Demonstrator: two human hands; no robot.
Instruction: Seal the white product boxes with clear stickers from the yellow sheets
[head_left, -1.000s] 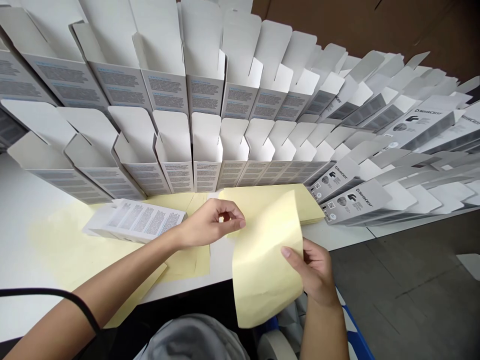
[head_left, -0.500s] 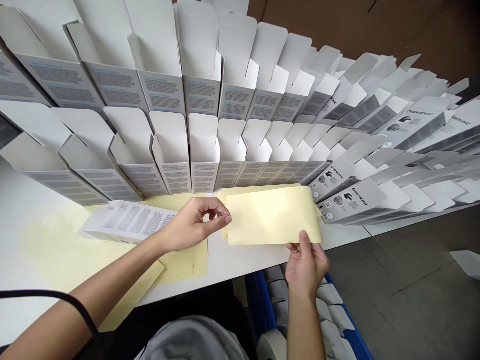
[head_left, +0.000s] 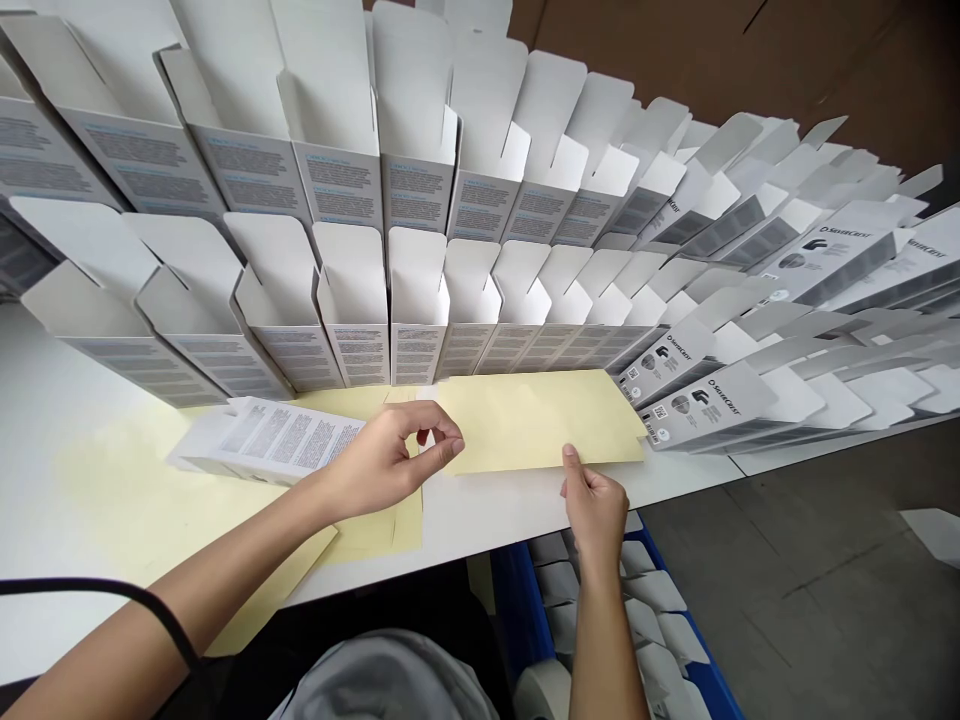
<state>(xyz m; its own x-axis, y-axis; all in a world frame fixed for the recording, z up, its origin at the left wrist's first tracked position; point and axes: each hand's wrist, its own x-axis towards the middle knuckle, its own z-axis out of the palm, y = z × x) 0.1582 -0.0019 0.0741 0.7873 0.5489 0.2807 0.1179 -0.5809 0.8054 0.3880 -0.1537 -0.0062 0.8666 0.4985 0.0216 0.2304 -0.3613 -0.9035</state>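
Yellow sheet (head_left: pixel 536 420), open cartons (head_left: pixel 416 280) behind

Rows of open white cartons (head_left: pixel 337 170), white table (head_left: pixel 30 400), blue crate (head_left: pixel 514 610) of folded cartons, tape roll (head_left: pixel 544 695), grey floor (head_left: pixel 787 560)

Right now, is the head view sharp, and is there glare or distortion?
Head view: the printed cartons are sharp, with soft, even light and no hard glare on the yellow sheet; wide-angle distortion bends the carton rows toward the right edge; the right hand shows no clear motion blur.
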